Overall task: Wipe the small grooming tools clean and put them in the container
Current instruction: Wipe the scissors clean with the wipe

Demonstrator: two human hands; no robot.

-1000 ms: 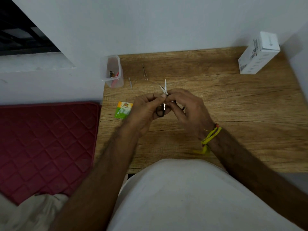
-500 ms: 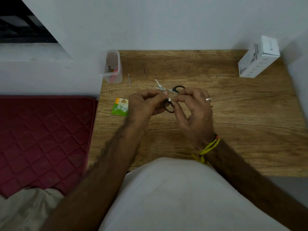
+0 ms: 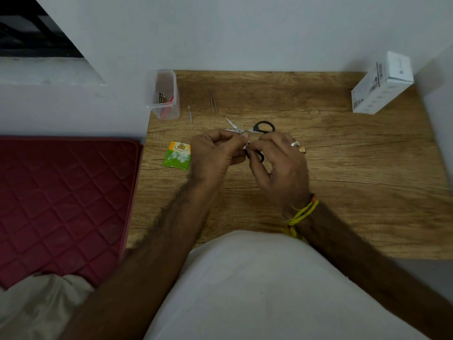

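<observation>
Small scissors (image 3: 259,127) with black handles are held over the wooden table (image 3: 343,168), blades spread and pointing left. My left hand (image 3: 215,153) pinches them near the pivot. My right hand (image 3: 277,163) grips the lower handle loop, with a small white scrap, maybe a wipe, pinched at its fingertips against the metal. A clear plastic container (image 3: 164,94) stands at the table's far left corner with a few tools in it. Metal tweezers (image 3: 212,99) and a thin white stick (image 3: 190,116) lie on the table behind the hands.
A green and orange sachet (image 3: 177,155) lies left of my left hand. A white box (image 3: 382,82) sits at the far right against the wall. A red quilted cushion (image 3: 61,204) lies left of the table.
The scissors have turned from pointing away to lying sideways with blades to the left and one handle loop out behind my right hand. Both hands stayed on them.
</observation>
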